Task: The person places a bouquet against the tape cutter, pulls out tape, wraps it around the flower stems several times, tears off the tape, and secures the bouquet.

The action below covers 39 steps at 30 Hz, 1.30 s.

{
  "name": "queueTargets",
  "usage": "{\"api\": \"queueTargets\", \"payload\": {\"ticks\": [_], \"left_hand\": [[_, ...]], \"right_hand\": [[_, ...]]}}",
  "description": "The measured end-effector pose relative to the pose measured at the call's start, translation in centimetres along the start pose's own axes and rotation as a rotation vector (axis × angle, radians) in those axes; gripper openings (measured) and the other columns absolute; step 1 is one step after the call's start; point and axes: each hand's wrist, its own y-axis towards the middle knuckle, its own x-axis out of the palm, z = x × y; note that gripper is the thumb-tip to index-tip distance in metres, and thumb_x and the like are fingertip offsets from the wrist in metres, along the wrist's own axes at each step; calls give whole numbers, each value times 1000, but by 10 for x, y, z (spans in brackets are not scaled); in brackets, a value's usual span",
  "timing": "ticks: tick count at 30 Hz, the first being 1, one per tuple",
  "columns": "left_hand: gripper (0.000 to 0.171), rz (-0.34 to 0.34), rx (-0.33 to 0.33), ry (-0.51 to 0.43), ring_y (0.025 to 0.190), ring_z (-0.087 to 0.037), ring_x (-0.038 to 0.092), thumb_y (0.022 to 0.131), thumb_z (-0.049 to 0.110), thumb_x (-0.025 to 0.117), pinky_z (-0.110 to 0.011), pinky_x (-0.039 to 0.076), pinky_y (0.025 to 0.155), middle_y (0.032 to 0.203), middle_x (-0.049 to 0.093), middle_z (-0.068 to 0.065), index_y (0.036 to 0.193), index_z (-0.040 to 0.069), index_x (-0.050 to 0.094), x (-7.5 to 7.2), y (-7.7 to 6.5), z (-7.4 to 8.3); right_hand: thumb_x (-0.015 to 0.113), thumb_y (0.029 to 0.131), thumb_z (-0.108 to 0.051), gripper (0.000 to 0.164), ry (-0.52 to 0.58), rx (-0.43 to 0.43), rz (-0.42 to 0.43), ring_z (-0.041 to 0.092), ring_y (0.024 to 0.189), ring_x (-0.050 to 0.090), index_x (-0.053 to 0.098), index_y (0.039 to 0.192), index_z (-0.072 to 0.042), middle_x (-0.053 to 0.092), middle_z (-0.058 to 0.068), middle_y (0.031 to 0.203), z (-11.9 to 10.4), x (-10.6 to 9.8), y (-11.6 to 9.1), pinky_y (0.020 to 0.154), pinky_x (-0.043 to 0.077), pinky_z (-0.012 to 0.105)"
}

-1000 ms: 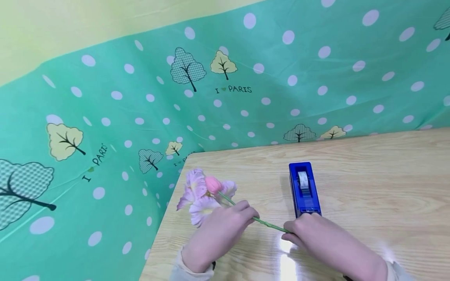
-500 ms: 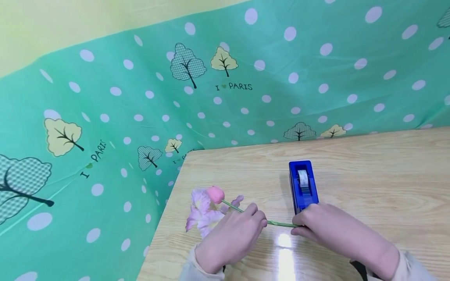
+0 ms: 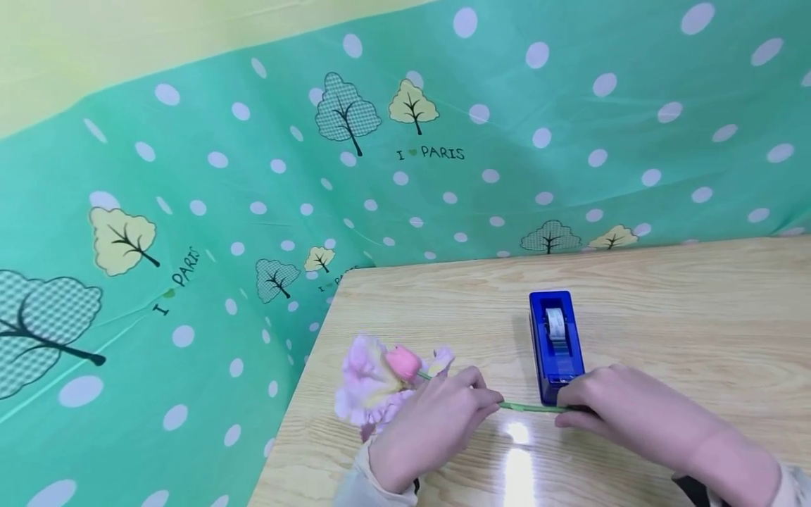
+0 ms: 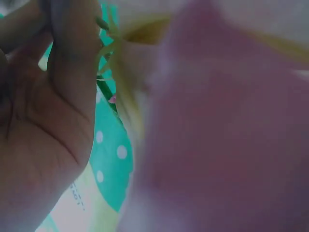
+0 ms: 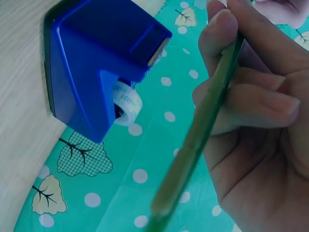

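Note:
In the head view, my left hand grips the green stems of artificial flowers below their blooms. A pink tulip and a ruffled light-purple flower stick out to the left of that hand. Blurred purple petals fill much of the left wrist view and hide part of the work. My right hand pinches the stems farther along, between thumb and fingers. Seen from the right wrist, the stem ends extend past the fingers. Just behind the right hand stands a blue tape dispenser holding a tape roll.
A light wood table lies under both hands. Green cloth with white dots and printed trees hangs along its back and left sides. Bright light reflects off the table between my arms.
Both hands have shifted right with the flowers. The stems lie more level now, and the purple bloom has turned to show a broader face. The dispenser stays on the table.

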Motion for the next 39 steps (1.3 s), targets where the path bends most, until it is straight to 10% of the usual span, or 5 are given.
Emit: {"api": "queueTargets", "payload": {"ticks": [9, 15, 23, 30, 39], "left_hand": [[7, 203, 43, 178, 58, 2, 53, 91, 33, 72, -7, 28, 45, 90, 67, 17, 91, 35, 78, 17, 9, 10], [5, 381, 76, 217, 73, -3, 52, 87, 35, 77, -13, 36, 61, 82, 68, 18, 87, 32, 80, 21, 16, 12], [33, 357, 125, 291, 91, -5, 63, 79, 42, 81, -20, 46, 84, 97, 72, 14, 107, 24, 76, 25, 23, 14], [29, 380, 133, 296, 83, -1, 65, 80, 13, 80, -13, 49, 75, 95, 73, 13, 107, 22, 75, 36, 25, 15], [15, 382, 133, 278, 70, 0, 59, 87, 31, 74, -12, 43, 64, 84, 71, 14, 101, 24, 76, 48, 27, 15]], "right_hand": [[71, 91, -27, 23, -5, 42, -37, -7, 58, 41, 60, 71, -29, 51, -24, 66, 7, -5, -6, 51, 38, 19], [70, 92, -25, 20, 28, 90, -74, -7, 59, 45, 64, 74, -29, 56, -24, 69, 14, -11, -10, 51, 43, 20], [69, 93, -23, 17, 57, 54, -65, -7, 61, 45, 66, 78, -30, 57, -24, 72, 25, -19, -17, 53, 44, 20], [65, 96, -24, 24, 91, 6, -40, -8, 56, 33, 58, 74, -30, 39, -25, 65, 33, -15, -27, 50, 35, 16], [64, 97, -26, 23, -27, 33, -4, -9, 61, 40, 59, 76, -35, 51, -27, 70, 37, -9, -34, 54, 39, 20]]}}
